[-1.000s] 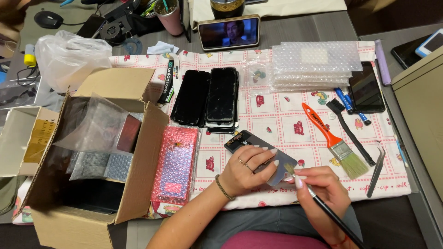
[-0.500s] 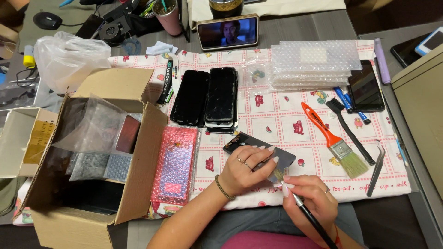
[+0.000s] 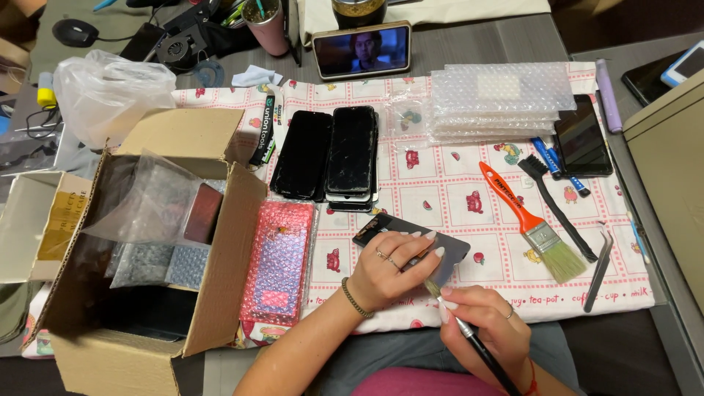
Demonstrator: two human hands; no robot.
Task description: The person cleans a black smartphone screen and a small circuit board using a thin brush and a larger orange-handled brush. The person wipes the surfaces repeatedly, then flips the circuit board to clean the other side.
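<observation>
My left hand presses down on a dark phone panel lying flat on the patterned cloth, fingers spread over its top. My right hand grips a thin black-handled brush, whose bristle tip touches the panel's near edge under my left fingers. Beyond them lie black phone screens side by side, one stacked on others.
An open cardboard box with bagged parts stands at left, a pink bubble-wrap pouch beside it. An orange-handled paintbrush, a black brush, tweezers, bubble-wrap sheets and a propped phone lie around.
My right hand has slid left and toward the panel, bringing the brush tip under my left fingers. My left hand has stayed on the panel.
</observation>
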